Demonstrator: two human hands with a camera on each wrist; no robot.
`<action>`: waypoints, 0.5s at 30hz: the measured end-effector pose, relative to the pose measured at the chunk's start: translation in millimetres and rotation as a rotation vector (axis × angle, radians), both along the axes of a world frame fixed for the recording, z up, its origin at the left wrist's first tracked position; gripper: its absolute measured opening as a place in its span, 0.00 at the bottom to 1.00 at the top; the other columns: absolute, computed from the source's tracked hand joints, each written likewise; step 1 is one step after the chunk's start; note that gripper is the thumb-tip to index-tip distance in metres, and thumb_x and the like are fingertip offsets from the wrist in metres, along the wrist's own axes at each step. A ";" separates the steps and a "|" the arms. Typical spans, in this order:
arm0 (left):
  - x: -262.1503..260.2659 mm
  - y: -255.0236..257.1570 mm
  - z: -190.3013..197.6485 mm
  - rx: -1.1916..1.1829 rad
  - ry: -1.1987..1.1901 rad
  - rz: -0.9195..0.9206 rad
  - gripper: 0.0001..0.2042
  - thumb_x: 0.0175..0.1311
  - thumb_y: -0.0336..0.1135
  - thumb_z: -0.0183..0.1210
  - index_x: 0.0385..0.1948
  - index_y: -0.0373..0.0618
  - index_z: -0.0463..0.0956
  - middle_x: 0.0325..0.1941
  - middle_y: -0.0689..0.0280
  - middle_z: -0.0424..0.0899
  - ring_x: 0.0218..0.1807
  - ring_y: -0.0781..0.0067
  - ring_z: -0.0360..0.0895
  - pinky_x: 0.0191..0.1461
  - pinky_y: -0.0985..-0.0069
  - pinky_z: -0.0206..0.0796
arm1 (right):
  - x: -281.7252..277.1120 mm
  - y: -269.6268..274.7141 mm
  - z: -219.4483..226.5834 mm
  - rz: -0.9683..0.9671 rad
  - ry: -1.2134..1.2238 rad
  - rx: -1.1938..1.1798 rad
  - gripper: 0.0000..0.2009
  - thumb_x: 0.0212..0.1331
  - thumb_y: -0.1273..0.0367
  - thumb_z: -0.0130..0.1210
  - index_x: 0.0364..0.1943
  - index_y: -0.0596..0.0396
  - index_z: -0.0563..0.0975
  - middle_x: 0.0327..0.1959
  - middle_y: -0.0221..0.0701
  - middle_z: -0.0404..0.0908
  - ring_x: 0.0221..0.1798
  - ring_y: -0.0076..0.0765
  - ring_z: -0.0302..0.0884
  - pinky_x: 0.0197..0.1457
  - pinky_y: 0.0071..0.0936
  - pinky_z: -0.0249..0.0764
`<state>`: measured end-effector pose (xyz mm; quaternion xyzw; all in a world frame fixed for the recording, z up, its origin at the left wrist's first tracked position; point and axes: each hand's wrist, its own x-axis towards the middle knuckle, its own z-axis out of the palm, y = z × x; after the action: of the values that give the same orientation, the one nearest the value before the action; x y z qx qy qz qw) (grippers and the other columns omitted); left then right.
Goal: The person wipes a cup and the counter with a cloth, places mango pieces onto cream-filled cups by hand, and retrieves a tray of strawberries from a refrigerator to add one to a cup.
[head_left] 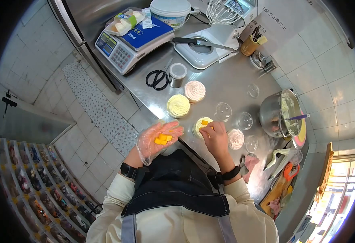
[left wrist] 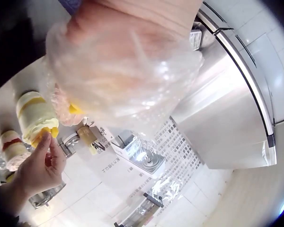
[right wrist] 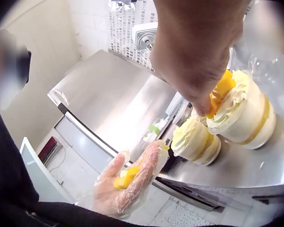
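Note:
My left hand (head_left: 155,139), in a clear plastic glove, lies palm up with straight fingers and carries several orange mango cubes (head_left: 163,139); the right wrist view shows the same cubes (right wrist: 124,178) on the palm. My bare right hand (head_left: 210,130) pinches one mango cube (right wrist: 212,108) at the top of a small cream-topped cake (head_left: 200,124) near the steel counter's front edge. Other cubes (right wrist: 225,85) sit on that cake's cream (right wrist: 241,113). In the left wrist view the right hand (left wrist: 42,163) holds its cube against the cake (left wrist: 33,116).
A yellow-cream cake (head_left: 178,105) and pink-cream cakes (head_left: 195,91) (head_left: 235,139) stand nearby, among clear domes (head_left: 223,111). Scissors (head_left: 157,79), a tin (head_left: 177,75), a scale (head_left: 133,40), a mixer (head_left: 204,50) and a steel bowl of cream (head_left: 278,113) fill the counter (head_left: 226,81).

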<state>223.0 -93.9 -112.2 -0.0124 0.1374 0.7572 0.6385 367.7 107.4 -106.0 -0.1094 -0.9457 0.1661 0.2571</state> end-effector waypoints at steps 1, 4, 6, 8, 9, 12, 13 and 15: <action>0.1 0.3 1.3 -0.001 0.002 0.000 0.32 0.67 0.46 0.44 0.64 0.31 0.46 0.69 0.43 0.48 0.70 0.50 0.50 0.71 0.65 0.45 | -0.2 0.4 -0.4 0.000 0.002 -0.001 0.06 0.40 0.73 0.63 0.23 0.55 0.77 0.30 0.30 0.73 0.35 0.40 0.69 0.36 0.32 0.69; 0.9 0.1 7.1 -0.013 0.050 0.010 0.33 0.68 0.51 0.42 0.64 0.31 0.49 0.68 0.46 0.54 0.69 0.53 0.54 0.70 0.67 0.47 | -1.6 -1.1 0.2 0.022 0.002 0.012 0.06 0.39 0.74 0.64 0.24 0.55 0.78 0.30 0.30 0.73 0.34 0.39 0.69 0.36 0.32 0.69; -0.3 0.7 13.2 0.018 0.015 0.007 0.34 0.67 0.53 0.41 0.64 0.31 0.49 0.68 0.46 0.53 0.70 0.54 0.52 0.70 0.65 0.46 | -2.5 -2.7 7.9 0.030 -0.011 -0.046 0.06 0.39 0.74 0.64 0.25 0.55 0.79 0.30 0.30 0.73 0.34 0.39 0.70 0.37 0.32 0.70; 1.2 0.4 22.9 0.027 -0.026 0.027 0.34 0.67 0.54 0.40 0.64 0.32 0.49 0.68 0.46 0.52 0.70 0.54 0.51 0.70 0.65 0.45 | -8.5 -9.4 20.4 0.113 0.003 -0.168 0.09 0.40 0.74 0.64 0.29 0.55 0.79 0.31 0.31 0.74 0.36 0.40 0.71 0.39 0.32 0.71; 2.7 0.2 25.6 0.040 -0.073 0.039 0.34 0.67 0.54 0.39 0.64 0.32 0.48 0.68 0.46 0.52 0.70 0.54 0.50 0.71 0.65 0.45 | -10.6 -14.2 27.9 0.189 0.011 -0.286 0.11 0.40 0.74 0.64 0.33 0.54 0.79 0.33 0.32 0.75 0.38 0.41 0.72 0.41 0.32 0.71; 2.5 3.4 27.8 0.046 -0.075 0.037 0.35 0.67 0.55 0.37 0.65 0.34 0.47 0.69 0.48 0.51 0.70 0.54 0.51 0.70 0.63 0.46 | -29.0 -39.0 53.7 0.313 0.048 -0.347 0.18 0.42 0.74 0.63 0.41 0.53 0.77 0.37 0.34 0.76 0.42 0.44 0.73 0.44 0.34 0.72; 2.2 3.9 25.6 0.046 -0.068 0.032 0.35 0.67 0.55 0.37 0.65 0.34 0.47 0.69 0.48 0.51 0.70 0.54 0.51 0.70 0.63 0.46 | -31.5 -41.7 53.8 0.308 0.055 -0.346 0.18 0.42 0.74 0.63 0.41 0.53 0.77 0.37 0.34 0.76 0.42 0.44 0.73 0.44 0.34 0.72; 0.6 2.2 18.8 0.075 -0.132 0.049 0.35 0.67 0.58 0.36 0.65 0.36 0.48 0.68 0.50 0.54 0.68 0.58 0.55 0.69 0.64 0.48 | -37.2 -46.1 53.1 0.463 0.029 -0.334 0.20 0.43 0.75 0.61 0.45 0.54 0.75 0.40 0.35 0.76 0.44 0.45 0.73 0.46 0.35 0.71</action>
<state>223.6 -91.7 -93.4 -0.0418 0.0663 0.7748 0.6273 330.6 61.3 -52.8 0.0710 -0.9013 0.3754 0.2040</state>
